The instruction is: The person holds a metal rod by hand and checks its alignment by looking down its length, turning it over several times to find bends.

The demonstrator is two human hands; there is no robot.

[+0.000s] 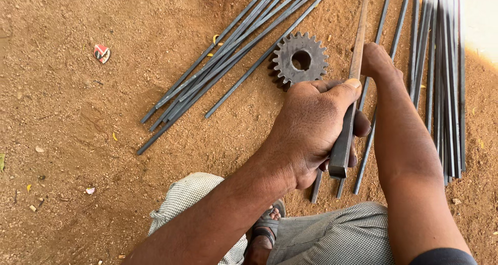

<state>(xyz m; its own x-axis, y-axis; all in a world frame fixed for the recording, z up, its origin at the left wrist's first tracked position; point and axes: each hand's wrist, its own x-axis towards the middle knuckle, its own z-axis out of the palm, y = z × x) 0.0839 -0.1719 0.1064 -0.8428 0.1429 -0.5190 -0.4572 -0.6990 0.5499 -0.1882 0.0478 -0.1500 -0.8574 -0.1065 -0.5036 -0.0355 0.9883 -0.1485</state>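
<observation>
The left hand (311, 130) was closed around a square metal bar (348, 114). Beyond that grip, the right hand (377, 61) rested on the bar, its grasp hidden. A gear (300, 60) lay just left of the grip.

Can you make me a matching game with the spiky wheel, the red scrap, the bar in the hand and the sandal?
Things:
1. gear
2. red scrap
3. flat metal bar
4. sandal

Places:
A. gripped in the left hand
B. alone on the sand, far left
C. on the foot, between the knees
D. on the ground among the thin rods

Pairs: 1-D, 2-B, 3-A, 4-C
</observation>
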